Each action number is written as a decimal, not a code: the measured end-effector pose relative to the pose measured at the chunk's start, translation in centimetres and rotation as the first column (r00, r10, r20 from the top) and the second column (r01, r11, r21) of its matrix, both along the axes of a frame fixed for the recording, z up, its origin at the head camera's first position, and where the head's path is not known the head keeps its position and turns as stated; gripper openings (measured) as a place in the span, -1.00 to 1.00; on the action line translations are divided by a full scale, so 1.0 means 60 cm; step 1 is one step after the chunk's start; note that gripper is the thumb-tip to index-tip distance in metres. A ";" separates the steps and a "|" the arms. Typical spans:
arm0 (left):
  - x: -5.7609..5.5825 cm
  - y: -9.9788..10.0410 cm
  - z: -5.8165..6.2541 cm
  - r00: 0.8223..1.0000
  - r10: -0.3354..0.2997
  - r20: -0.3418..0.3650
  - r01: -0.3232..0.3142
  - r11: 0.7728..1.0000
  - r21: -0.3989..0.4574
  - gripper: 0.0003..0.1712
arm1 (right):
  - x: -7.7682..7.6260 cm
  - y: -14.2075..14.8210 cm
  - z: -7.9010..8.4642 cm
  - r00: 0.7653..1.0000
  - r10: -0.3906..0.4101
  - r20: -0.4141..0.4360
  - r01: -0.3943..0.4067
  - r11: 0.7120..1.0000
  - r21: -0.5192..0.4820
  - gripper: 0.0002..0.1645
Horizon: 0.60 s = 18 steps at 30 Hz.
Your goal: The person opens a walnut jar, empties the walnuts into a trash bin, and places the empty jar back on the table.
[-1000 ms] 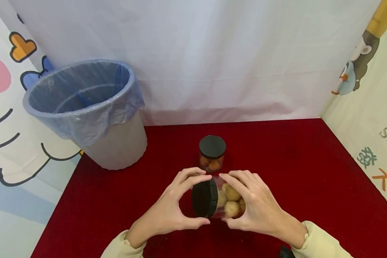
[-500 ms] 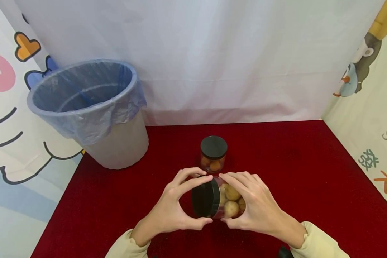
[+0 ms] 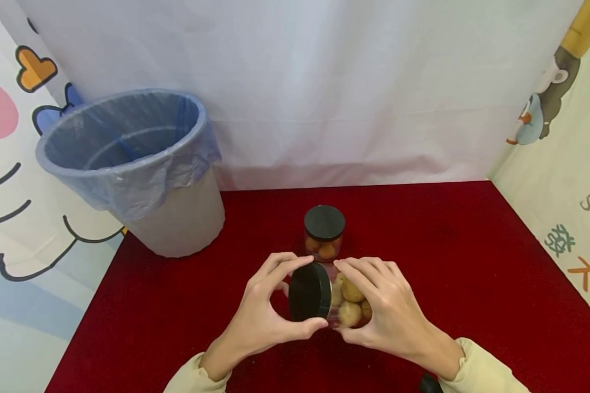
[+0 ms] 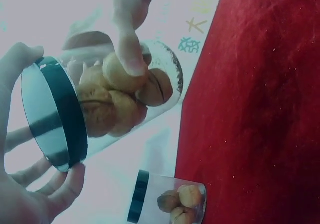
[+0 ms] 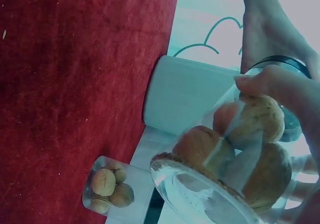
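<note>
A clear jar (image 4: 112, 102) of walnuts lies tilted on its side between my hands, its black lid (image 3: 308, 292) facing left. My left hand (image 3: 267, 305) grips the lid's rim, thumb at the bottom and fingers at the top. My right hand (image 3: 388, 303) holds the clear body, with the thumb below and fingers above. Through the wall, round brown walnuts (image 5: 262, 121) show in the right wrist view, with brown crumbs around the base. Just behind stands a second, upright jar (image 3: 324, 232) with a black lid and several walnuts inside.
A grey bin (image 3: 187, 218) with a blue plastic liner (image 3: 142, 185) stands at the back left of the red cloth (image 3: 423, 234). A white curtain (image 3: 349, 93) hangs behind. Printed cartoon panels flank both sides. A small black object (image 3: 429, 383) is by the right sleeve.
The left hand has shifted slightly left and closed its thumb and fingers onto the lid's rim. The held jar has risen a little in view, its lid turned more toward the camera.
</note>
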<state>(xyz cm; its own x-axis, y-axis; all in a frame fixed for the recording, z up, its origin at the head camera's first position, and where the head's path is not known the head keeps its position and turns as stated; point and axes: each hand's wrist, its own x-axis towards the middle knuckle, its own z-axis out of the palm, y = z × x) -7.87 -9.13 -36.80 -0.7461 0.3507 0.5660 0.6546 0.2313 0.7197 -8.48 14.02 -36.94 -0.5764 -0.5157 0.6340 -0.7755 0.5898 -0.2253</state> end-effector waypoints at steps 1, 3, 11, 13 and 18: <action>0.001 0.000 -0.001 1.000 0.014 0.018 -0.014 1.000 -0.011 -0.15 | 0.001 0.000 0.000 1.000 -0.002 -0.003 0.002 1.000 0.001 0.07; 0.003 0.001 -0.003 0.997 0.046 0.059 -0.044 0.998 -0.039 -0.17 | 0.001 0.000 -0.002 1.000 -0.005 -0.005 0.005 1.000 0.000 0.07; 0.012 -0.001 0.005 0.980 0.120 0.159 -0.097 0.985 -0.142 -0.16 | 0.003 0.002 -0.004 1.000 -0.014 0.023 0.014 1.000 0.003 0.09; 0.012 -0.004 0.007 0.986 0.078 0.145 -0.061 0.991 -0.117 -0.15 | 0.003 0.002 -0.004 1.000 -0.014 0.027 0.014 1.000 -0.002 0.10; 0.009 -0.015 0.013 0.998 -0.056 0.038 0.059 0.996 -0.074 -0.16 | 0.004 0.004 -0.003 0.999 -0.014 0.042 0.014 1.000 -0.001 0.11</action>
<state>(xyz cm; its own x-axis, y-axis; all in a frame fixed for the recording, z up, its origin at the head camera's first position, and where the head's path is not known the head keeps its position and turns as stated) -7.32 -10.03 -36.01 -0.7431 0.4336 0.5096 0.6422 0.2482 0.7252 -8.25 14.25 -37.11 -0.6094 -0.5066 0.6099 -0.7572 0.6000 -0.2581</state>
